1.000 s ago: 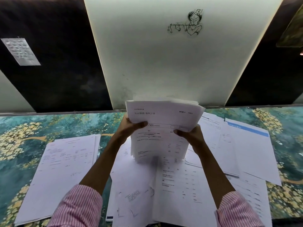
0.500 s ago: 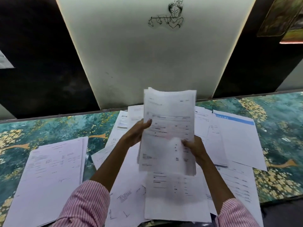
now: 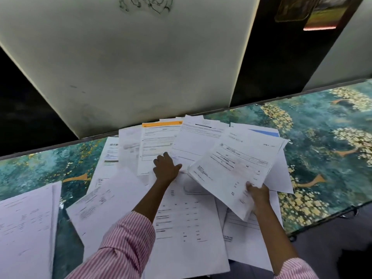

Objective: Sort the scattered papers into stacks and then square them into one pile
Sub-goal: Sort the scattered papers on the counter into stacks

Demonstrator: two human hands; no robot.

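R hand (image 3: 258, 195) grips the held sheaf (image 3: 231, 168) by its near corner, thumb on top, sheaf tilted above the scattered papers (image 3: 181, 218) at mid-table. L hand (image 3: 166, 168) lies on the loose sheets w/ fingers spread and thumb out, just beside the orange-headed sheet (image 3: 159, 137), holding nothing. 1 separate stack (image 3: 26, 228) sits far left on the floral tablecloth (image 3: 322, 137), apart from the rest.

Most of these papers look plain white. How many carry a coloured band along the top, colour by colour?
Orange-band sheet: 1
Blue-band sheet: 1
Total: 2
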